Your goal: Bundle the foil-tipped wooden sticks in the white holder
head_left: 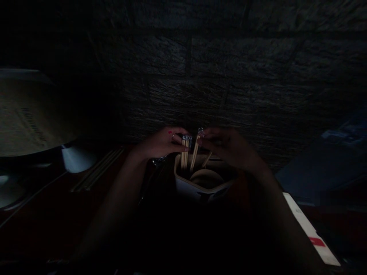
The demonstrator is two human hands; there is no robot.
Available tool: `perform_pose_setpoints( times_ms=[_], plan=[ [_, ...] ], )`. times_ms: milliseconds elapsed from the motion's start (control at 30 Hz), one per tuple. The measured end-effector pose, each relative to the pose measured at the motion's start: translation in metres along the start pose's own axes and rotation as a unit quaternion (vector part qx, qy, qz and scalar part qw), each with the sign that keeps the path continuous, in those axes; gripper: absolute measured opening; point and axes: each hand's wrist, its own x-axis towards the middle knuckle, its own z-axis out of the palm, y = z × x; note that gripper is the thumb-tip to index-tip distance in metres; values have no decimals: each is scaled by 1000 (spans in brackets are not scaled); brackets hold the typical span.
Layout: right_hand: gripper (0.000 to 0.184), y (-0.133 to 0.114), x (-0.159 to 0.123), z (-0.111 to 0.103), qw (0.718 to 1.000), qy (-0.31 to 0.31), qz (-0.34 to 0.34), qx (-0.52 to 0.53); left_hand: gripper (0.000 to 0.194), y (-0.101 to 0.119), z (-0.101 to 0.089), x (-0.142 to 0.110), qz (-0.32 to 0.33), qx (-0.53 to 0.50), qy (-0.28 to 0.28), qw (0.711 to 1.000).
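In the dim light, my left hand (162, 143) is closed on a small bundle of wooden chopsticks (184, 159), their upper ends covered in something shiny. My right hand (229, 147) pinches a pair of chopsticks (195, 154) near its shiny top, tilted slightly. Both sets point down into an open white paper container (186, 186), just beneath my hands. Inside it is a pale round piece, perhaps a bowl or lid (206, 177). Another stick (207, 159) leans in the container, partly hidden behind my right hand. A ring shows on my left hand.
Long thin sticks (99, 170) lie on the dark red surface at left. Beyond them are a large tan printed container (34, 114) and a white cone-shaped piece (76, 158). A white strip with a red patch (311, 229) lies at right. A rough block wall (183, 57) stands behind.
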Motion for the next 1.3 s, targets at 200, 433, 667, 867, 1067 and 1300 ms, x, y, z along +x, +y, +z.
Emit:
perform_pose_setpoints(
  times_ms=[200,433,667,867,1067,1300],
  plan=[
    [14,2,2,9,999,-29,19,6,40,-4,0,2,6,-10,-9,1000],
    [13,6,2,14,999,-29,14,-5,39,-3,0,2,4,4,-5,1000],
    [14,5,3,15,1000,-23,16,1,34,0,-1,1,-2,0,-3,1000],
    [13,-1,3,15,1000,-13,15,21,31,-2,-2,1,4,-6,-16,1000],
    [14,5,4,11,999,-13,25,24,32,0,-2,0,0,-11,-15,1000],
    [12,6,5,18,999,-21,31,-1,31,3,-2,-1,-21,-10,-11,1000]
  ],
)
